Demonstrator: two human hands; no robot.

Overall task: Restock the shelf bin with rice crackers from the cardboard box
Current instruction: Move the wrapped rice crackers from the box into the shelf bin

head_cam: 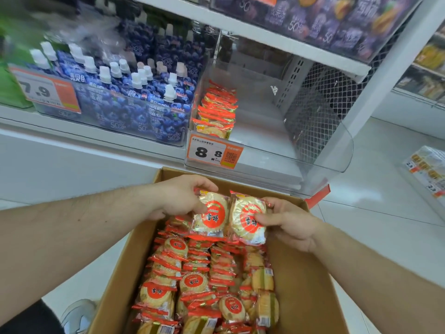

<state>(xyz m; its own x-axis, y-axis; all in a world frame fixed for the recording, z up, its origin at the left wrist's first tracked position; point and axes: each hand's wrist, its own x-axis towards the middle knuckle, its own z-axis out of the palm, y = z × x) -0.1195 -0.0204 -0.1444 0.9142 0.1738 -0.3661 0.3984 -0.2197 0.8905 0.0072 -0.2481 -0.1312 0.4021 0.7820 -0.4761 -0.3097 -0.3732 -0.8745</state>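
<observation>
An open cardboard box point(305, 285) stands below the shelf, filled with several rows of rice cracker packs point(199, 280) in clear wrap with red labels. My left hand point(178, 196) grips one cracker pack point(210, 216) above the box's far end. My right hand point(289, 224) grips a second cracker pack point(248, 220) beside it; the two packs touch edge to edge. The clear plastic shelf bin point(320, 150) sits just above and beyond the box. One stack of cracker packs point(216, 109) leans at its left side; the rest of the bin floor is bare.
A price tag reading 8.8 point(214, 153) hangs on the bin's front. To its left is a bin of blue blueberry jelly pouches point(134, 100) with white caps. A white shelf board point(265, 34) runs overhead. White floor tiles point(385, 213) lie to the right. A shoe point(79, 314) shows at bottom left.
</observation>
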